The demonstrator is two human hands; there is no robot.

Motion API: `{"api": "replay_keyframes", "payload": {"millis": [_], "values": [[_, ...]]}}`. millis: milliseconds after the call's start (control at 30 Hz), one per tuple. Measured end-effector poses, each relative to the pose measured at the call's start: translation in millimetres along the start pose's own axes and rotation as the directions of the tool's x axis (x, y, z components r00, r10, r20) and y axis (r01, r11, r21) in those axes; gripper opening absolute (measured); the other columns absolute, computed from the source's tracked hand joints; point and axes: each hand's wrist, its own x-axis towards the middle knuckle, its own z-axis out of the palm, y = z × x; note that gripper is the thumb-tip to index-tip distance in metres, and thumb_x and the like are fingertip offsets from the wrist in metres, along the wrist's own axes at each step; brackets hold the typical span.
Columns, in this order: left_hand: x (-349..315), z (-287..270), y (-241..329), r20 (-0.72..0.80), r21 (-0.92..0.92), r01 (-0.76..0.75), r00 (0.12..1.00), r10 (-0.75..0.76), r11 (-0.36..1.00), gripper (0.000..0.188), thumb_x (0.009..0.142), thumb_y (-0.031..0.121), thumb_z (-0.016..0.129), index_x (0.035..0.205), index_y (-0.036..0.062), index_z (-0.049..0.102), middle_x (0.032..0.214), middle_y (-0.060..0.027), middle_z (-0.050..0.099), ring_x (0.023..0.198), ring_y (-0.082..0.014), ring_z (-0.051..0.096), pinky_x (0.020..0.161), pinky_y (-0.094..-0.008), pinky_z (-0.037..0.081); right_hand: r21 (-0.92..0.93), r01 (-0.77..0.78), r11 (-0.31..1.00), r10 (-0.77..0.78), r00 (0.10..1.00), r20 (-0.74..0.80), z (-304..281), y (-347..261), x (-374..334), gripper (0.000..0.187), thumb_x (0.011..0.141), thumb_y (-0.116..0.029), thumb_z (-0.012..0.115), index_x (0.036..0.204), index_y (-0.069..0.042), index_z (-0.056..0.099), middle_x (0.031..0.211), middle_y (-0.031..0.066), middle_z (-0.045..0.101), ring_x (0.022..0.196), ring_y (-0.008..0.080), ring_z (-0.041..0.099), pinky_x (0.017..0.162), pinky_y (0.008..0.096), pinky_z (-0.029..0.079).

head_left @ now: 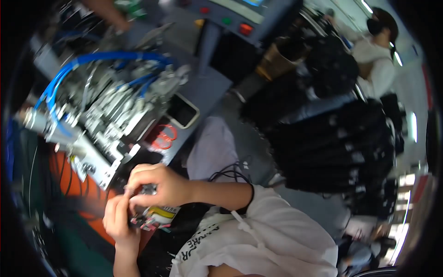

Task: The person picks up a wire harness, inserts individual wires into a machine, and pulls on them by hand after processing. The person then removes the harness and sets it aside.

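Both hands meet low in the head view, just in front of the person's chest. The right hand (157, 184) comes in from the right on a bare forearm out of a white sleeve, and its fingers (138, 177) are curled closed, pinching a small dark metal part (148, 188) between thumb and forefinger. The left hand (119, 217) rises from the lower edge, its fingers (121, 201) bent and closed against the same small part from below and the left, so the two hands touch around it. The part is too blurred to tell its exact shape. Just beneath the hands lies a bunch of flat tags in yellow, white and pink (154, 218), resting on dark cloth.

Above and to the left of the hands stands a grey metal machine assembly (110, 111) with stacked silver blocks, and bright blue hoses (99, 57) loop over its top. To its right, on the grey tabletop (207, 87), lie a dark smartphone with a pale rim (183, 111) and, just beside it, a few red rubber bands (162, 137). Farther back sits a grey control panel with red, green and yellow buttons (230, 21). A large heap of black bundled goods (332, 138) fills the right side, and another person in a white top (376, 60) stands behind it.
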Motion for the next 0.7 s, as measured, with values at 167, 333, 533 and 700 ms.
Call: {"api": "replay_keyframes", "payload": {"millis": [167, 333, 533, 700], "values": [[-2.1, -4.8, 5.5, 0.077, 0.068, -0.008, 0.997, 0.003, 0.998, 0.022, 0.08, -0.006, 0.058, 0.102, -0.0054, 0.058, 0.085, -0.0122, 0.056, 0.07, -0.0197, 0.052, 0.062, -0.0282, 0.042, 0.047, 0.038, 0.998, -0.032, 0.992, -0.123, 11.1, -2.3, 4.3, 0.013, 0.076, -0.008, 0.071, 0.084, -0.002, 0.064, 0.078, 0.0067, 0.062, 0.078, 0.0205, 0.061, 0.069, 0.0312, 0.049], [5.5, -5.6, 12.2, -0.004, 0.099, -0.096, 0.995, 0.097, 0.99, 0.021, 0.078, -0.008, 0.058, 0.099, -0.0049, 0.057, 0.083, -0.012, 0.055, 0.07, -0.0212, 0.052, 0.062, -0.0295, 0.042, 0.005, 0.189, 0.982, -0.186, 0.968, -0.171, 17.7, -1.6, -0.3, 0.013, 0.075, -0.009, 0.07, 0.084, -0.004, 0.062, 0.077, 0.0058, 0.061, 0.074, 0.0211, 0.059, 0.066, 0.0341, 0.047], [8.4, -11.5, 16.2, 0.099, 0.124, -0.037, 0.995, 0.025, 0.992, 0.026, 0.075, -0.004, 0.07, 0.099, -0.0044, 0.06, 0.085, -0.0138, 0.057, 0.076, -0.0249, 0.058, 0.073, -0.0337, 0.048, 0.014, 0.214, 0.977, -0.207, 0.956, -0.209, 19.2, 9.5, -2.7, 0.016, 0.076, -0.013, 0.072, 0.084, -0.004, 0.061, 0.075, 0.0047, 0.061, 0.076, 0.0219, 0.058, 0.068, 0.0357, 0.046], [-5.4, 0.5, -4.3, -0.064, 0.006, -0.011, 0.998, 0.012, 1.0, 0.018, 0.078, -0.011, 0.052, 0.094, -0.0044, 0.053, 0.08, -0.0083, 0.049, 0.065, -0.0166, 0.046, 0.057, -0.0256, 0.035, -0.036, 0.248, 0.968, -0.249, 0.943, -0.221, 18.7, 11.1, 0.4, 0.013, 0.076, -0.012, 0.072, 0.081, -0.003, 0.065, 0.077, 0.0057, 0.062, 0.073, 0.0189, 0.06, 0.065, 0.0329, 0.047]]}}
